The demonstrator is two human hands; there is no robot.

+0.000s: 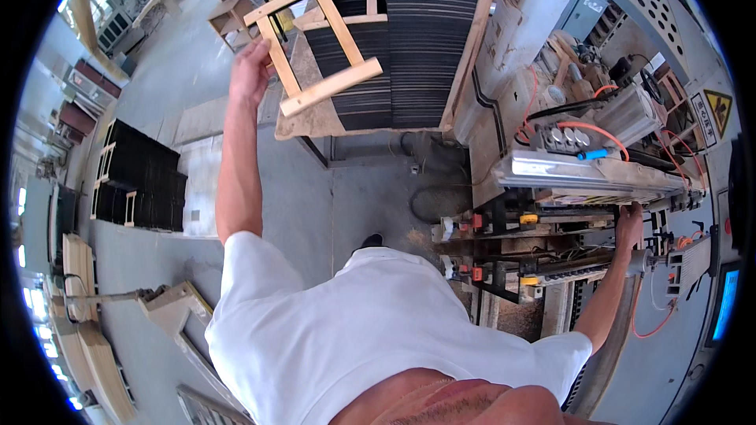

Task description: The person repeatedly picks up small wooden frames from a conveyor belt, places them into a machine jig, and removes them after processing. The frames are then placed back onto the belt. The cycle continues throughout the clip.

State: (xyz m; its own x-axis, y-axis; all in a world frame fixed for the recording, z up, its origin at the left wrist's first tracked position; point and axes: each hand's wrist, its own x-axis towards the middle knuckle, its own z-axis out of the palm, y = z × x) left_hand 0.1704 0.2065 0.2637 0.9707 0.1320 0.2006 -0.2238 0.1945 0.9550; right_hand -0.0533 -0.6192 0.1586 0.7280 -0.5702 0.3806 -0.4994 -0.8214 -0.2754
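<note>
My left hand [252,72] is closed around one side of a small light wooden frame [332,87]. The frame has two side rails and two cross bars that jut past them. It is held up, tilted, in front of a tall stack of dark, thin-edged pieces [435,39]. Off to the right, my right hand [629,226] reaches in under the metal beam [591,169] of a machine. Its fingers are mostly hidden there, so what they touch does not show.
A wooden board [303,127] lies under the stack. Red and yellow clamps [528,219] and orange air hoses [602,131] are on the machine. Another dark stack [146,177] stands at left on the floor. A lit screen [724,305] is at far right.
</note>
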